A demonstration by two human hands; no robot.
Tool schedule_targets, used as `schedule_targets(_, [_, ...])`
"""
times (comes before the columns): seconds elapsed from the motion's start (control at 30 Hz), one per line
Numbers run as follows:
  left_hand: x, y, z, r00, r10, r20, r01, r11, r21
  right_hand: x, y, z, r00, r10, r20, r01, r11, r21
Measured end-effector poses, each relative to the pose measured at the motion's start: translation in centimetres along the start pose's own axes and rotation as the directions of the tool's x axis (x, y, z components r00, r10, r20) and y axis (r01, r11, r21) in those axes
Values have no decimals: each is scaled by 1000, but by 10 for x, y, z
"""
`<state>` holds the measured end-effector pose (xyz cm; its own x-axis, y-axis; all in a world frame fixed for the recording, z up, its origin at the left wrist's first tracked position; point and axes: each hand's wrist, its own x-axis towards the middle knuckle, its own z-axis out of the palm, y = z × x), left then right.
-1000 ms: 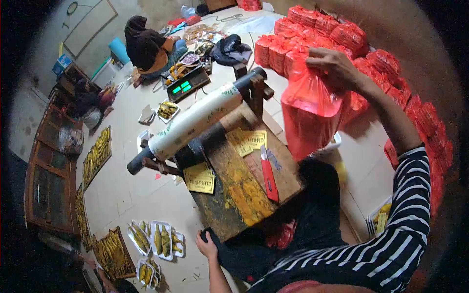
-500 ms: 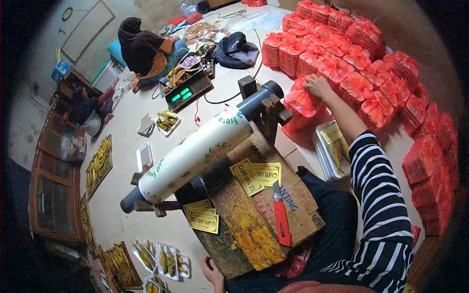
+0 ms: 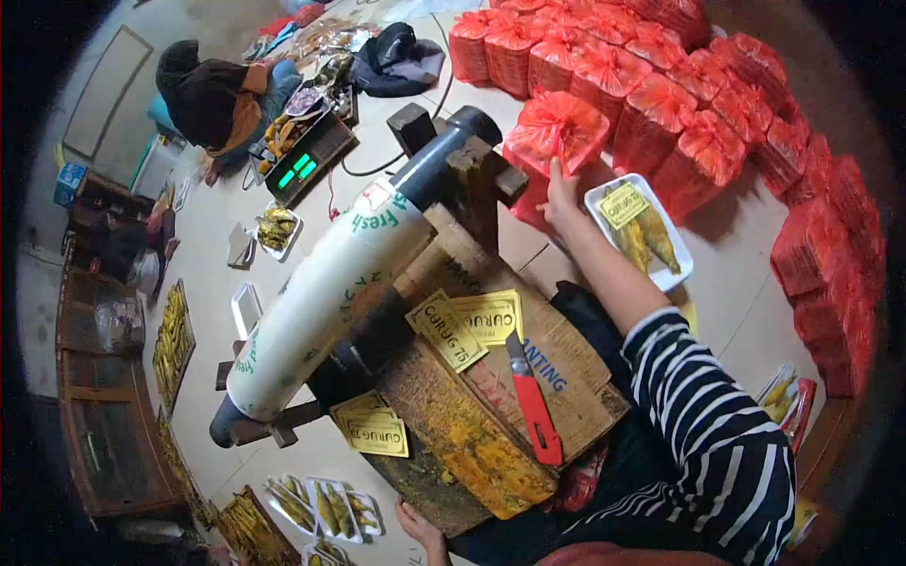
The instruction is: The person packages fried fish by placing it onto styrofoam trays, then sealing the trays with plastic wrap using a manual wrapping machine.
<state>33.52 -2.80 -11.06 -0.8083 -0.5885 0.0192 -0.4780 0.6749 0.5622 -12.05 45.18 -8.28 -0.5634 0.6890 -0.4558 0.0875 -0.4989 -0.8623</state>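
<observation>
My right hand [image 3: 560,196] reaches out to the upper right and touches the near side of a tied red plastic bag [image 3: 557,130]; its fingers are pressed together. Beside my wrist lies a white tray [image 3: 672,236] of yellowish fish with a yellow label [image 3: 623,206] on it. My left hand [image 3: 420,526] is at the lower edge of the wooden board [image 3: 425,481], partly cut off by the frame. On the board are a red cutter knife [image 3: 535,415] and several yellow labels [image 3: 448,330]. A plastic film roll [image 3: 330,297] sits on a stand behind them.
Several red bags [image 3: 661,118] fill the right side. A scale [image 3: 307,160] with green digits stands near a seated person [image 3: 203,94]. Fish trays [image 3: 330,509] lie at the lower left, with a cabinet [image 3: 113,415] at the far left.
My right hand has come off the red bag's knotted top and moved down to its side. The bag now stands more upright. The view has shifted to the right.
</observation>
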Motion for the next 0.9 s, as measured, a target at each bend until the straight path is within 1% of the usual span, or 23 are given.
schedule_targets(0.07, [4, 24, -4, 998, -57, 35, 56, 998, 19, 5, 3, 18, 1000, 18, 13, -18, 1000, 18])
schedule_targets(0.1, [4, 21, -4, 998, -44, 45, 43, 999, 23, 8, 3, 23, 999, 10, 31, -11, 999, 37])
schedule_targets(0.13, [5, 5, 1, 1000, -9, 30, 10, 1000, -13, 21, 7, 29, 999, -1, 49, -1, 998, 57])
schedule_targets(0.2, [4, -26, 9, 998, 56, -8, -57, 996, -70, 63, 12, 47, 991, 50, 122, -65, 991, 117])
schedule_targets(0.27, [2, -20, 4, 998, 53, 14, -52, 997, -63, 74, 3, 56, 979, 49, 196, -68, 993, 93])
schedule_targets(0.3, [3, -15, 4, 998, 53, 23, -51, 997, -65, 83, 3, 63, 975, 47, 216, -74, 990, 119])
schedule_targets(0.37, [6, -30, 8, 996, -34, 82, 49, 982, -183, 100, 4, 81, 965, 40, 258, -86, 982, 169])
schedule_targets(0.43, [11, -31, 11, 985, -113, 129, 145, 951, -275, 172, 29, 103, 931, 27, 363, -123, 962, 243])
schedule_targets(0.47, [11, -22, 10, 977, -154, 145, 192, 932, -306, 178, 29, 106, 918, 29, 396, -128, 965, 227])
schedule_targets(0.53, [9, -13, 9, 968, -224, 117, 251, 894, -371, 163, 19, 103, 885, 0, 465, -80, 985, 154])
schedule_targets(0.57, [6, -13, 11, 965, -252, 76, 261, 876, -405, 150, 14, 95, 869, -31, 493, -30, 993, 115])
schedule_targets(0.6, [5, -10, 12, 960, -278, 45, 269, 857, -441, 120, -5, 83, 892, 18, 451, -33, 999, 24])
schedule_targets(0.63, [5, -2, 9, 940, -330, 83, 312, 737, -599, 105, -13, 67, 866, 38, 499, -41, 999, -5])
schedule_targets(0.67, [5, 1, 4, 956, -287, 53, 277, 836, -474, 72, -34, 51, 903, 87, 420, -27, 989, -148])
schedule_targets(0.73, [4, -3, 6, 984, -176, 18, 175, 960, -220, 55, -61, 1, 846, -6, 533, 212, 921, -327])
schedule_targets(0.77, [7, -16, 10, 988, -145, 54, 154, 958, -241, 38, -76, -27, 822, -56, 567, 250, 930, -270])
schedule_targets(0.8, [7, -28, 9, 989, -126, 76, 142, 954, -265, 28, -92, -53, 834, -27, 551, 200, 946, -257])
schedule_targets(0.83, [4, -16, 4, 998, -25, 62, 34, 989, -145, 39, -97, -85, 817, -11, 576, 185, 952, -244])
schedule_targets(0.87, [6, 8, -1, 996, 68, 52, -67, 998, -19, 16, -109, -106, 853, -28, 521, 222, 924, -313])
schedule_targets(0.9, [5, 27, -8, 996, 55, 69, -53, 998, -34, 4, -113, -127, 834, -46, 550, 262, 910, -321])
